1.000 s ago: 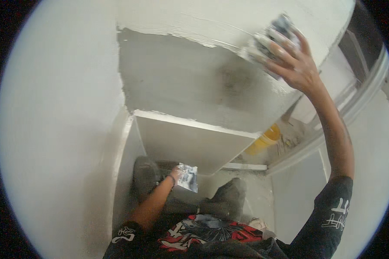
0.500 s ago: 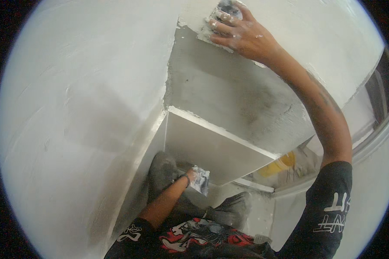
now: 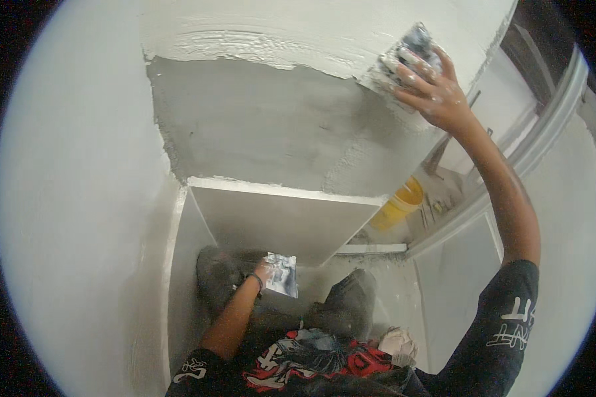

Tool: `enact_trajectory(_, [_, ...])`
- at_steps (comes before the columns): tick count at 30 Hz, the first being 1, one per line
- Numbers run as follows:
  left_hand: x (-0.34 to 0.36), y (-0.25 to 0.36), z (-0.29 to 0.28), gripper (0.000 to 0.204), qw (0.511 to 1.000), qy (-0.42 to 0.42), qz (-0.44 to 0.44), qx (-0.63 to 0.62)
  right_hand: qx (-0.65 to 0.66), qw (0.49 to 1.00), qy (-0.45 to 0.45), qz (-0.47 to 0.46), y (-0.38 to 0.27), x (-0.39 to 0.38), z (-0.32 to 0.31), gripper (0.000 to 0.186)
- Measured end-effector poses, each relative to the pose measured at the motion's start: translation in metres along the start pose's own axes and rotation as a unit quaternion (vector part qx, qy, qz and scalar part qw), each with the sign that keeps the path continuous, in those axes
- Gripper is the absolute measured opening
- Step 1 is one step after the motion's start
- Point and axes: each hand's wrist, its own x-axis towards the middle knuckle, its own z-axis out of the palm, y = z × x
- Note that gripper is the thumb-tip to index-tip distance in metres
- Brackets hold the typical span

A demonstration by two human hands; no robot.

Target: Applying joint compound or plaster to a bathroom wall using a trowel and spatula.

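Observation:
My right hand [image 3: 438, 98] is raised at the upper right, its plaster-smeared fingers spread over the back of a flat scraper blade [image 3: 415, 44]. That blade lies against the wall, where wet white plaster [image 3: 245, 47] meets a bare grey strip [image 3: 258, 122]. The plaster shows ridges and a ragged lower edge. Down by my knees, my left hand [image 3: 263, 270] grips a second scraper [image 3: 283, 275], whose square blade carries white plaster. Its handle is hidden in the hand.
A white wall [image 3: 79, 172] rises along the left. Below the grey strip runs a white-edged ledge [image 3: 285, 190] over a recess. A yellow bucket [image 3: 397, 210] stands beyond the opening at right, near a pale door frame [image 3: 540, 132]. A whitish cloth [image 3: 397, 344] lies beside my body.
My right hand has swept the scraper rightward along the wall, and a ridged band of plaster shows to its left. The view has shifted right. My left hand still holds its scraper low.

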Motion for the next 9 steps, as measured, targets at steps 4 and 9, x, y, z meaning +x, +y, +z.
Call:
enact_trajectory(4, [0.001,0.034,-0.025,0.030,0.986,-0.075,0.032,0.145,-0.012,0.997,-0.070,0.020,0.007,-0.059,-0.016,0.029])
enact_trajectory(9, [-0.001,0.077,-0.041,0.031,0.982,-0.159,-0.102,-0.008,-0.032,0.985,-0.157,0.060,-0.007,-0.113,-0.041,0.027])
